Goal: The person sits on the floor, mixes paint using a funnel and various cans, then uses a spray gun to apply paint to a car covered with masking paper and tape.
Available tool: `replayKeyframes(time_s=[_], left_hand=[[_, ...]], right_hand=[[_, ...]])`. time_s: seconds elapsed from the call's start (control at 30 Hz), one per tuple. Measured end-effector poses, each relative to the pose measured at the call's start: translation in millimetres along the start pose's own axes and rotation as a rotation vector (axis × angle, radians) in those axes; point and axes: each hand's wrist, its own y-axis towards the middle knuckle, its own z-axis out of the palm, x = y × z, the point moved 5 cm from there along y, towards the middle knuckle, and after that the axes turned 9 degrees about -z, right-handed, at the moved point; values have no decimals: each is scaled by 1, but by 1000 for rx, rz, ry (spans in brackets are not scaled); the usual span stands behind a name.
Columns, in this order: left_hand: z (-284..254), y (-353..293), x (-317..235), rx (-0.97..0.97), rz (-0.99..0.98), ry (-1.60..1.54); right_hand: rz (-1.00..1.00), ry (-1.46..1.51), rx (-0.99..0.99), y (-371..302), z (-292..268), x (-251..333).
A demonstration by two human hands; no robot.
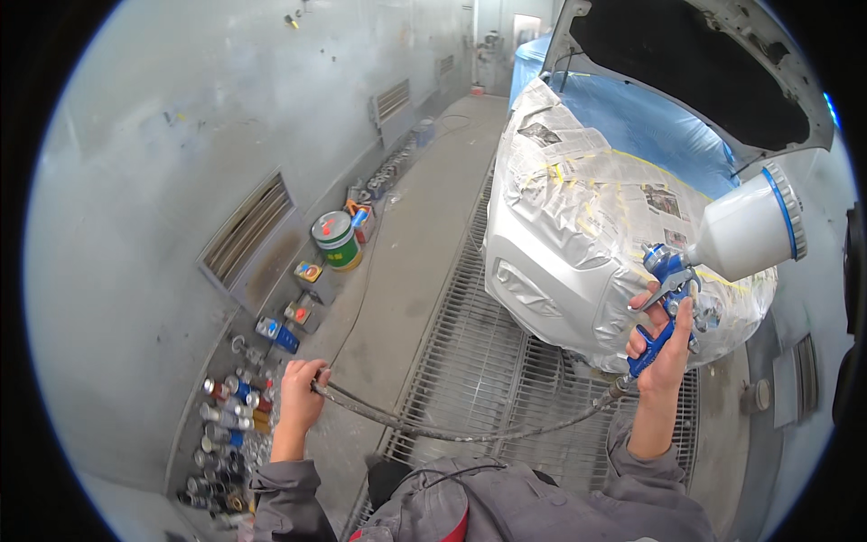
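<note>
My right hand (666, 348) is wrapped round the handle of a blue paint spray gun (657, 350), fingers by its trigger. A white paint cup (742, 228) with a blue ring sits on top of the gun, tilted to the right. From the gun's base an air hose (506, 435) sags across to my left hand (302, 388), which is closed round it. Just beyond the gun stands a car's white front bumper (555, 289). Newspaper (623, 194) and clear film cover the area above the bumper, edged with yellow tape.
The car's hood (695, 72) is propped up over blue sheeting (632, 113). A metal floor grate (452, 361) runs beneath me and the car. Along the left wall stand a green paint drum (336, 242), a blue can (277, 334) and several smaller cans (237, 415). The hose trails over the floor.
</note>
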Motion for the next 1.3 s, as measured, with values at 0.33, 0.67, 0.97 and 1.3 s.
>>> replayKeyframes(time_s=[0.33,0.67,0.97,1.3], left_hand=[[12,335,189,147,324,-40],[138,611,212,246,563,-191],[269,876,223,357,722,-157],[586,1056,242,758,955,48]], right_hand=[[-220,-129,-175,-24,211,-118],[-435,-331,-671,48,363,-186],[-414,-222,-894,231,467,-329],[-596,-333,-1307,318,496,-463]])
